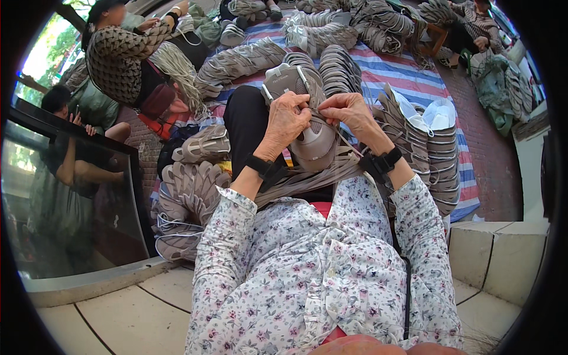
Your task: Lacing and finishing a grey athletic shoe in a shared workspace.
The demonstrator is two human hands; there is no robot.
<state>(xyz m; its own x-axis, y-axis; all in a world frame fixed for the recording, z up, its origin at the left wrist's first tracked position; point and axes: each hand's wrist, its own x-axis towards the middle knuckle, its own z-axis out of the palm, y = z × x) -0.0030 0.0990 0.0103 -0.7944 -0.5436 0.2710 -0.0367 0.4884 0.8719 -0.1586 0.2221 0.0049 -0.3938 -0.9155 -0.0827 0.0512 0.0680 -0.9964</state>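
A taupe shoe upper (316, 147) lies over my lap, its rounded toe toward me and its tongue and collar pointing away. Above its eyelet area, my left hand (287, 120) is closed in a pinch, with thumb and forefinger at the upper's middle. My right hand (356, 117) also pinches, close beside the left fingertips. A thin shoelace appears to run between the two hands, though the fingers partly cover it. Across my lap, under the toe, hangs a bundle of taupe shoelaces (307, 182). Both wrists wear black straps.
Stacked shoe uppers stand at my right (441, 160) and at my left (186, 192). More rows (242, 65) cover the striped sheet (393, 71) ahead. A person (127, 59) with pale laces sits at front left, another (476, 29) at far right. A glass panel (71, 201) stands left.
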